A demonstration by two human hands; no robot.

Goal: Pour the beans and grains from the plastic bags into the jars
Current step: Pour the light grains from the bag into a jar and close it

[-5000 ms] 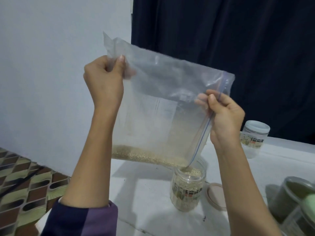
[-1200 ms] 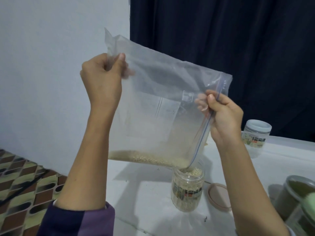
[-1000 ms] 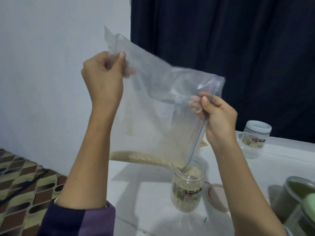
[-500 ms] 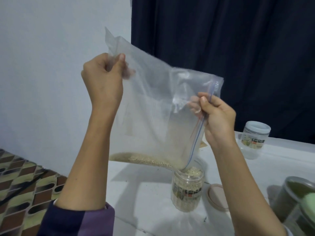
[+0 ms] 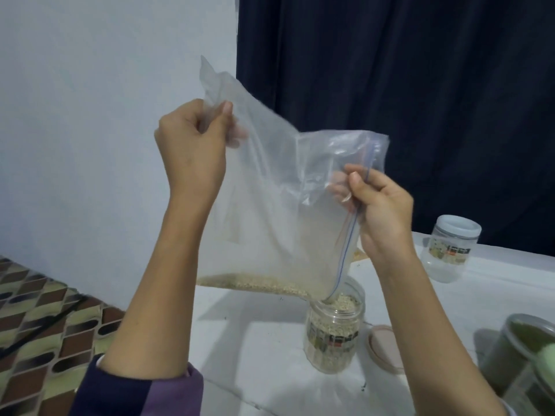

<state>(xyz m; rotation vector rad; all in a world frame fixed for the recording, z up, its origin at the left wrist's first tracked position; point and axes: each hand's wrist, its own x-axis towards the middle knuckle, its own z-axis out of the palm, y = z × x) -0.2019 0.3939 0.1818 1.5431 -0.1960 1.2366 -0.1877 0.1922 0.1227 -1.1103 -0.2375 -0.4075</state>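
At upper left of centre, the left hand [image 5: 192, 145] pinches a corner of the zip-lock bag [image 5: 279, 205] with curled fingers. In the centre, the right hand [image 5: 381, 205] pinches its zipper edge. Grains [image 5: 255, 285] lie along the bag's bottom, its low corner touching the open jar [image 5: 335, 334] on the worktop [image 5: 255, 340], lower right of centre.

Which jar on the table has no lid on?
The jar under the bag: its mouth is open and filled with grain. The far jar wears a white lid; the green-filled jars look capped.
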